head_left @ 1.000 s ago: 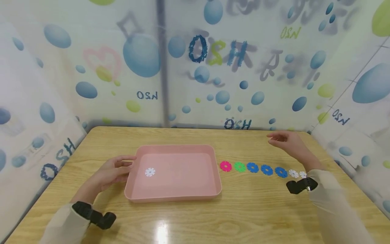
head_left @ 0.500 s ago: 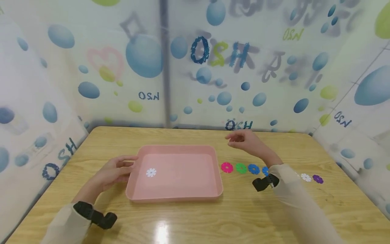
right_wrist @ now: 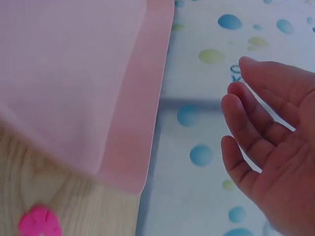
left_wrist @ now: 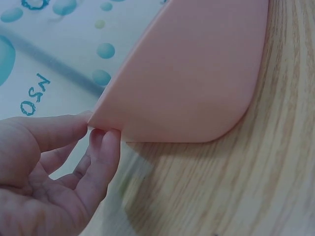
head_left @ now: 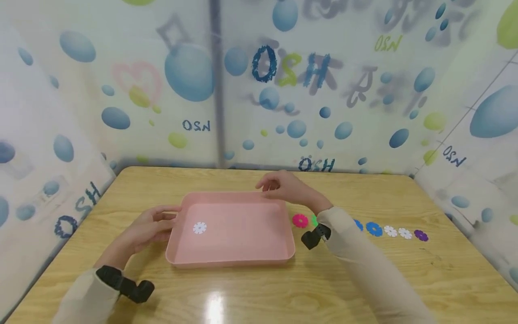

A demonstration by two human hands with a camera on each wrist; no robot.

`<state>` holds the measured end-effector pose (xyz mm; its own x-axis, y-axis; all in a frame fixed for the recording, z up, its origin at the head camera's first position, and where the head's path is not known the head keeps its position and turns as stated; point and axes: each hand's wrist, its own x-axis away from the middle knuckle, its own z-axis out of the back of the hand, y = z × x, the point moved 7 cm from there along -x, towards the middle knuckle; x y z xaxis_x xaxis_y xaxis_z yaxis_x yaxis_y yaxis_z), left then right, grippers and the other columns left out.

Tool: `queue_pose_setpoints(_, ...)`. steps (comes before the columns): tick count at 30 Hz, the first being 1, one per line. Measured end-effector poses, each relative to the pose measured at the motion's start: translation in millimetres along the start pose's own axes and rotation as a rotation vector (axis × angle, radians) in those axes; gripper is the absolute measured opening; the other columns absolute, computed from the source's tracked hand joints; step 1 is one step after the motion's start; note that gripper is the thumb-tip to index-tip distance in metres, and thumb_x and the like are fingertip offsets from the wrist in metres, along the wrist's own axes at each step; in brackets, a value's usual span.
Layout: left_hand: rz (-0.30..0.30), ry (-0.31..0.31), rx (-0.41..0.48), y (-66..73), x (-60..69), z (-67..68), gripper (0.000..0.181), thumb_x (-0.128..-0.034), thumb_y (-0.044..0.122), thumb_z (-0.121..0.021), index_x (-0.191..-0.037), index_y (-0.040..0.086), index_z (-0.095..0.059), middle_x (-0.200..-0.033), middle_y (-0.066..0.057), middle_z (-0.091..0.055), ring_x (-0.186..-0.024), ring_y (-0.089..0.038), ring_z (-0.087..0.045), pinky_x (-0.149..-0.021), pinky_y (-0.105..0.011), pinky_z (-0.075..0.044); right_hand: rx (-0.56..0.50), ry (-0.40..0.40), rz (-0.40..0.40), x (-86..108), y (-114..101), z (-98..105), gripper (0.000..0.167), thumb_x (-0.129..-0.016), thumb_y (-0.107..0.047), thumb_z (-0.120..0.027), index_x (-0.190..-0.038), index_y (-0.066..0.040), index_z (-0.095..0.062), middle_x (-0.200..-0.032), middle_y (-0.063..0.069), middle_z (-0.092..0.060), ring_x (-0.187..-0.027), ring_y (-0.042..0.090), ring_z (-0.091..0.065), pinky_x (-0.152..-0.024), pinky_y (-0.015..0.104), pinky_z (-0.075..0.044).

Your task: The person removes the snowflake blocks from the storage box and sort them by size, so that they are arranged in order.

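Note:
A shallow pink tray (head_left: 243, 234) sits on the wooden table, with one white notched snowflake disc (head_left: 199, 228) lying inside at its left. My left hand (head_left: 147, 228) holds the tray's left rim; the left wrist view shows its fingertips pinching the rim near a corner (left_wrist: 106, 118). Over the tray's far right corner hovers my right hand (head_left: 285, 186), its fingers loosely bent. Nothing lies between those fingers (right_wrist: 235, 118) in the right wrist view. Nearest to that hand on the table is a pink snowflake disc (head_left: 300, 220), just right of the tray.
A row of snowflake discs runs rightward from the tray: a mostly covered green disc (head_left: 314, 220), blue discs (head_left: 374, 229) partly behind my right sleeve, two white discs (head_left: 390, 231) and a purple disc (head_left: 421, 235). A patterned curtain (head_left: 259, 112) stands behind the table (head_left: 259, 292).
My right hand has swept left from above the right end of the row to the tray's far right corner. The left hand and the white disc in the tray have stayed put.

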<state>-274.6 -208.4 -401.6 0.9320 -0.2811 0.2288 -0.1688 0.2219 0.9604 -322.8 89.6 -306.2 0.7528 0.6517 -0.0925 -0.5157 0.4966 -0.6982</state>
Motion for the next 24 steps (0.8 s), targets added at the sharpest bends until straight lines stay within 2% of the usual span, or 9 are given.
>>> queue_pose_setpoints(5,0.000,-0.002,0.000,0.6,-0.2,0.4,0.053,-0.0932,0.011,-0.053,-0.138,-0.005,-0.030,-0.131,-0.031,-0.035,-0.099,-0.019,-0.057,-0.080,-0.033,-0.052,0.022,-0.057,0.051,-20.2,-16,-14,0.019,-0.086,-0.008,-0.063,-0.104,-0.006,-0.066,-0.089,0.005,-0.063,-0.080,0.014,-0.058,-0.072,0.025,-0.050)
queue_pose_setpoints(10,0.017,-0.004,-0.012,-0.4,0.5,1.1,0.053,-0.0933,0.012,-0.053,-0.138,-0.004,-0.030,-0.131,-0.030,-0.036,-0.098,-0.019,-0.057,-0.080,-0.032,-0.052,-0.007,-0.143,0.031,-39.3,-23,-40,0.021,-0.085,-0.010,-0.064,-0.107,-0.007,-0.065,-0.086,0.001,-0.061,-0.079,0.015,-0.057,-0.071,0.024,-0.050)
queue_pose_setpoints(16,0.022,-0.004,-0.026,1.1,0.3,-0.3,0.053,-0.0934,0.010,-0.052,-0.139,-0.004,-0.030,-0.130,-0.030,-0.037,-0.097,-0.019,-0.057,-0.080,-0.032,-0.052,0.059,-0.276,-0.004,-58.5,-31,-80,0.026,-0.084,-0.013,-0.067,-0.110,-0.005,-0.065,-0.085,-0.001,-0.061,-0.080,0.012,-0.055,-0.069,0.020,-0.048)
queue_pose_setpoints(21,0.035,-0.002,-0.030,1.2,-0.6,-1.0,0.052,-0.0936,0.008,-0.051,-0.139,-0.004,-0.029,-0.130,-0.030,-0.037,-0.097,-0.020,-0.057,-0.080,-0.032,-0.051,0.081,-0.401,-0.032,-73.4,-30,-111,0.029,-0.083,-0.015,-0.068,-0.111,-0.009,-0.063,-0.096,0.001,-0.060,-0.086,0.011,-0.053,-0.072,0.018,-0.046)
queue_pose_setpoints(24,0.026,-0.010,-0.019,2.5,-2.0,-1.7,0.052,-0.0936,0.008,-0.051,-0.139,-0.005,-0.029,-0.130,-0.031,-0.037,-0.097,-0.020,-0.057,-0.080,-0.032,-0.051,0.091,-0.438,-0.065,-80.9,-25,-121,0.032,-0.083,-0.017,-0.069,-0.113,-0.013,-0.060,-0.102,0.001,-0.057,-0.091,0.011,-0.052,-0.075,0.019,-0.046)
